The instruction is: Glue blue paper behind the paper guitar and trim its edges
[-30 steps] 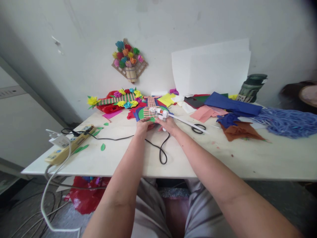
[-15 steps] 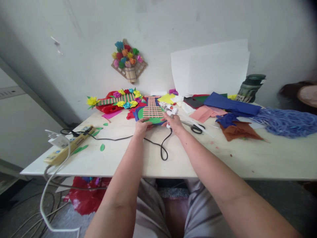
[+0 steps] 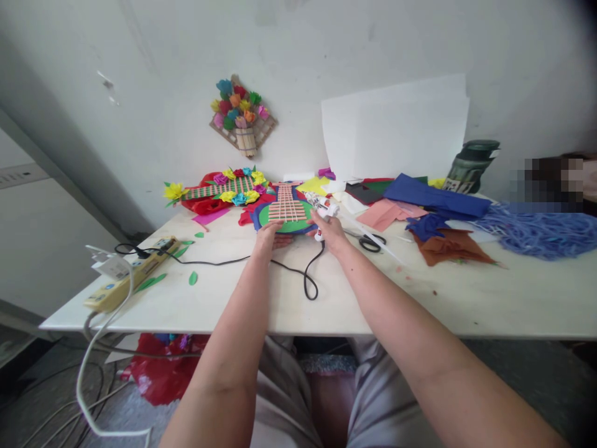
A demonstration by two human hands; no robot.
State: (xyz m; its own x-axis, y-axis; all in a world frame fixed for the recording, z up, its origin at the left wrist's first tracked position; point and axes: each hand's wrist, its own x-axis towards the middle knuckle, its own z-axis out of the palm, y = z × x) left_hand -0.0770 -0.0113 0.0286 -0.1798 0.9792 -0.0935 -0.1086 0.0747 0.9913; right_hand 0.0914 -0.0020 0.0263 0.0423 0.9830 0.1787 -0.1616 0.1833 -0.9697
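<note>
A green paper disc (image 3: 288, 222) with a grid of thin sticks on top lies on the white table (image 3: 233, 292). My left hand (image 3: 269, 237) rests on the disc's near left edge and holds it down. My right hand (image 3: 329, 228) grips a white hot glue gun (image 3: 321, 206) beside the disc's right edge, nozzle pointing up and left. The gun's black cord (image 3: 305, 280) loops across the table toward me.
A yellow power strip (image 3: 130, 272) sits at the left edge. Black scissors (image 3: 373, 242) lie right of my right hand. Coloured paper sheets (image 3: 420, 202), a blue shredded pile (image 3: 541, 230) and a dark bottle (image 3: 471, 165) fill the right. A flowered stick craft (image 3: 228, 186) lies behind.
My right hand has drawn the glue gun off the stick grid to the disc's right edge. My left hand has stayed on the disc.
</note>
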